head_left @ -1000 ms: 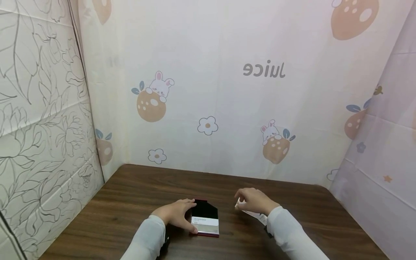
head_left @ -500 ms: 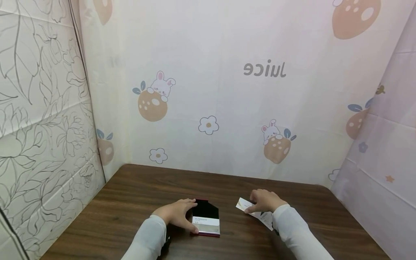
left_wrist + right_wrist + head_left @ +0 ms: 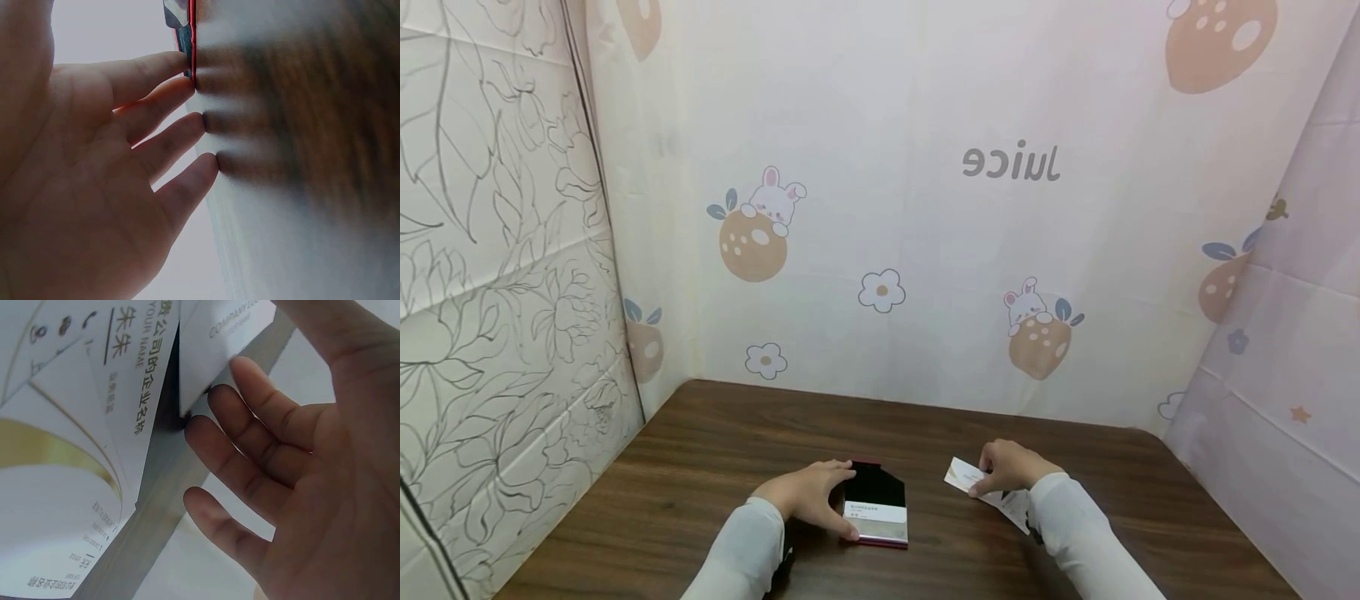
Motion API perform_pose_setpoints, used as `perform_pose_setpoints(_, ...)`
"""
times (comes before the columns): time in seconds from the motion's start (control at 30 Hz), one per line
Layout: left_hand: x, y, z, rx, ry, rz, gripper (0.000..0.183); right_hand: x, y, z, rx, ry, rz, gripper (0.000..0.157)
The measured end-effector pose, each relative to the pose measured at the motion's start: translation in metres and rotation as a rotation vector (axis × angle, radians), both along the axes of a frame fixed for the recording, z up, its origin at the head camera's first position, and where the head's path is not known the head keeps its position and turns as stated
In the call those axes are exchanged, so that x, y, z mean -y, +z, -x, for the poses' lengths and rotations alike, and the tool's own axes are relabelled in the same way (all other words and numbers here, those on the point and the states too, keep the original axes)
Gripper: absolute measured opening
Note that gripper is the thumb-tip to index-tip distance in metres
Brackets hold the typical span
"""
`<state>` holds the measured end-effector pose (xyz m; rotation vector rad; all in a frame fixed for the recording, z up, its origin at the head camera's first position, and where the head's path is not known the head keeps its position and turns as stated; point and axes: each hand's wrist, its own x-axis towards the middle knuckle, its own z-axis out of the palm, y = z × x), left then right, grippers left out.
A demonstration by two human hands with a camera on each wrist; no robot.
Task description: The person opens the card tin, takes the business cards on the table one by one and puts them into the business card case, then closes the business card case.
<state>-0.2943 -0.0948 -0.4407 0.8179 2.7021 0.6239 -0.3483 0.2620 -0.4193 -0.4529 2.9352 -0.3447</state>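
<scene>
In the head view a business card case lies open on the table, black inside with a red edge and a white card in its lower part. My left hand holds it from the left, thumb at the near edge and index finger at the far edge. In the left wrist view the other fingertips rest on the tabletop. My right hand pinches a white business card; in the right wrist view this card stands tilted against the fingers. More business cards lie under that hand, partly hidden.
The dark wood table reaches back to a patterned curtain. Another curtain closes off the left side. A small black object shows beneath the left wrist.
My right hand has shifted right along the business cards, leaving the left card's end exposed. During the last half second it has hardly moved. My left hand stays on the card case.
</scene>
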Motion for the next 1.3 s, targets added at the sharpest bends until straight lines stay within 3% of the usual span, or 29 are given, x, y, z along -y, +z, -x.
perform_pose_setpoints(0.37, -0.001, -0.001, 0.002, -0.012, 0.006, 0.011, 0.097, -0.003, -0.005, 0.005, -0.092, 0.04, 0.09, 0.046)
perform_pose_setpoints(0.7, 0.0, 0.001, 0.003, 0.005, -0.002, 0.003, 0.096, -0.008, -0.007, 0.009, -0.204, 0.16, 0.151, 0.022)
perform_pose_setpoints(1.03, 0.001, 0.004, 0.003, 0.026, -0.015, -0.013, 0.095, -0.007, -0.007, 0.008, -0.213, 0.184, 0.213, 0.019)
perform_pose_setpoints(1.3, 0.0, 0.001, 0.001, 0.022, -0.008, -0.003, 0.095, -0.002, -0.002, 0.007, -0.239, 0.264, 0.246, 0.022)
